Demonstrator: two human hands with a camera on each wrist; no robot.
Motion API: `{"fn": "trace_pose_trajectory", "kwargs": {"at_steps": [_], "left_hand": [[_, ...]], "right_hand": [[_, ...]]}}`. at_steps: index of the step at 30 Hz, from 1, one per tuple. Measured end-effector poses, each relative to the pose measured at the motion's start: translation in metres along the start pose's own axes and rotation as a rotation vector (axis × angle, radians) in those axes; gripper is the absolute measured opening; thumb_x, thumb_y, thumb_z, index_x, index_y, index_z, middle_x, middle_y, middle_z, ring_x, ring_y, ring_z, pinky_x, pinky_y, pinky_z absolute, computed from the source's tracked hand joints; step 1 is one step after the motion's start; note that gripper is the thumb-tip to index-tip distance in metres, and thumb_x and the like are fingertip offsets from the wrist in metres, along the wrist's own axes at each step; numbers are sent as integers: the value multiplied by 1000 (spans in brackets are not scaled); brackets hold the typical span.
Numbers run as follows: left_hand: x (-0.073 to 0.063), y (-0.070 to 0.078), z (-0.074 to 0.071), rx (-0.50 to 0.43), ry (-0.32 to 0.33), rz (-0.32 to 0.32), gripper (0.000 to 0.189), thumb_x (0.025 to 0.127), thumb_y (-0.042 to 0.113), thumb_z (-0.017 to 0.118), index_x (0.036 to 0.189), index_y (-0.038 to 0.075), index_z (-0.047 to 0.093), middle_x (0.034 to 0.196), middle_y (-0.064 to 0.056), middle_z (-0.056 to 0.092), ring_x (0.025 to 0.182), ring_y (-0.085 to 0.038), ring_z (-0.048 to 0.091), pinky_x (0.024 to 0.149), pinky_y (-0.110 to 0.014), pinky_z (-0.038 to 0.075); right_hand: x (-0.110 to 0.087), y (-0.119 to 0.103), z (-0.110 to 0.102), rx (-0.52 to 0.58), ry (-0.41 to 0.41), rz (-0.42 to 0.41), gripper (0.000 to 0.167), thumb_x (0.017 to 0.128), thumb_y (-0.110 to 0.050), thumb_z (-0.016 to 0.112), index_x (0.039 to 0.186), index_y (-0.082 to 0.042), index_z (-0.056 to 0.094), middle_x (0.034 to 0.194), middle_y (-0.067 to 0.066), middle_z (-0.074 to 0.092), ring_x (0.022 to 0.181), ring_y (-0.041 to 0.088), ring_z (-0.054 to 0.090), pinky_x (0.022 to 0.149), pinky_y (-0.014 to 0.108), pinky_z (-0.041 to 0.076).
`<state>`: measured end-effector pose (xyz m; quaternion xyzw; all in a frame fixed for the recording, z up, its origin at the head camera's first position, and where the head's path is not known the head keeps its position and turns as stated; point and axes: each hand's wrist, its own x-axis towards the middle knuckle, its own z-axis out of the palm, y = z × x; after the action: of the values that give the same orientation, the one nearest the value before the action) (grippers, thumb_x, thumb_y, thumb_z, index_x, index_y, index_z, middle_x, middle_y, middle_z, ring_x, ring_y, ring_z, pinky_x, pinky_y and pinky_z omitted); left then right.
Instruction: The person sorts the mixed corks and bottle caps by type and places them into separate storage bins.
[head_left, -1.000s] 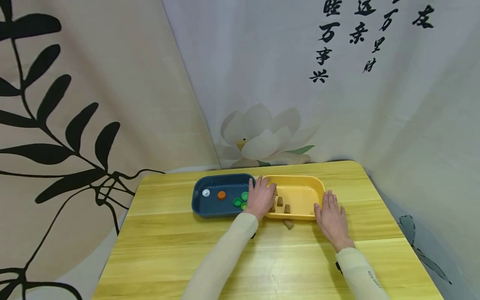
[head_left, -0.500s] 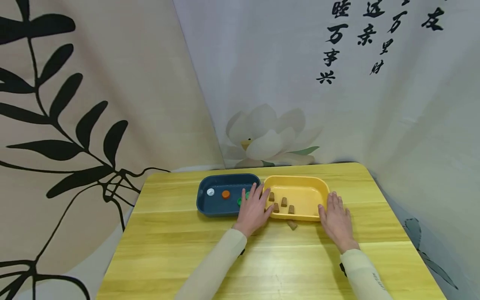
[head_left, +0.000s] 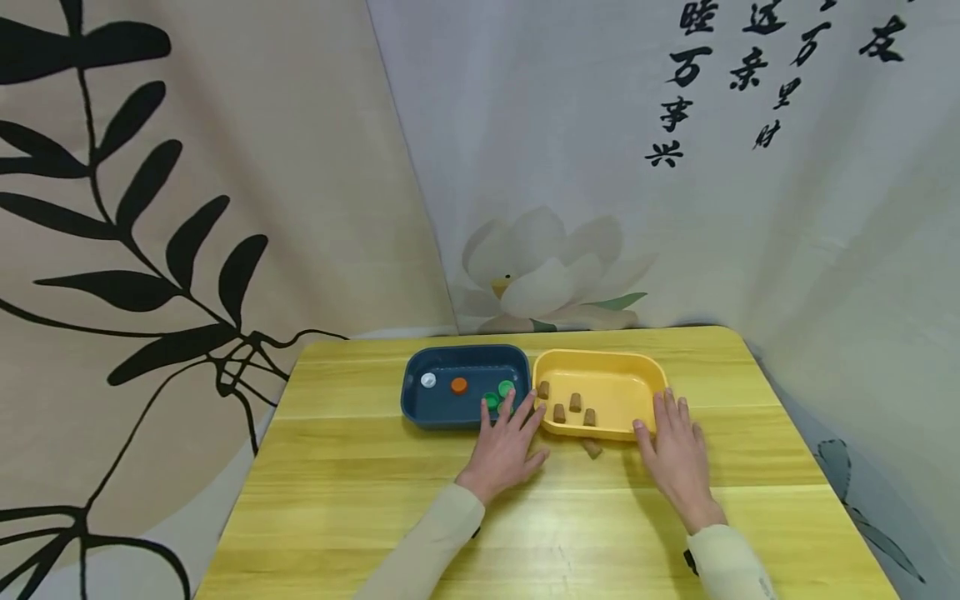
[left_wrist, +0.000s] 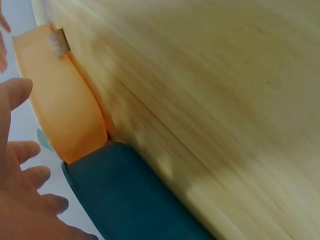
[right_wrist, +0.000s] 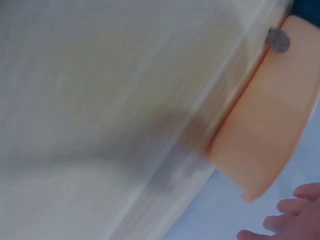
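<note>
My left hand (head_left: 501, 457) is spread, its fingers over the front right corner of a dark blue tray (head_left: 442, 410). In that tray lie a white cap (head_left: 428, 380), an orange cap (head_left: 459, 385) and several green caps (head_left: 506, 388), partly covered by the fingers. Beside it stands a yellow tray (head_left: 622, 392) with several corks (head_left: 575, 402) in its left part. My right hand (head_left: 678, 458) lies with straight fingers at the yellow tray's front right corner; in the right wrist view, where that tray (right_wrist: 265, 115) shows its front side, contact cannot be made out. Neither hand holds anything.
One loose cork (head_left: 592, 448) lies on the wooden table (head_left: 570, 525), just in front of the yellow tray. Both trays sit side by side near the table's back edge. Behind hangs a printed cloth (head_left: 555, 167) with a flower and dark writing.
My left hand has drawn back toward me and away from the yellow tray's left end, uncovering corks there. The right hand has hardly moved. The head view has shifted slightly.
</note>
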<state>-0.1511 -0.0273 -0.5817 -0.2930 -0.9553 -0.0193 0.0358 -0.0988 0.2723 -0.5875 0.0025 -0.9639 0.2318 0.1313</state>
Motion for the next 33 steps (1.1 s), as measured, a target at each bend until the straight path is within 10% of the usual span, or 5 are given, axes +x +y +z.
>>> {"fn": "trace_pose_trajectory", "kwargs": {"at_steps": [15,33], "left_hand": [[-6,-2,3,22,-28,12,73,102,61,54,163,27,35,171,4,25,157,-29,20,114,-76,21],[-5,3,8,-4,5,31,74,99,56,62,162,25,38,170,3,28,156,-29,23,115,-75,20]], "right_hand": [[-28,-33,12,-29,253,-321,46,94,-23,70,129,4,66,126,20,68,117,44,62,99,62,48],[-31,-50,37,-46,-96,-221,47,92,-21,81,132,-1,67,130,20,67,120,39,64,99,56,52]]}}
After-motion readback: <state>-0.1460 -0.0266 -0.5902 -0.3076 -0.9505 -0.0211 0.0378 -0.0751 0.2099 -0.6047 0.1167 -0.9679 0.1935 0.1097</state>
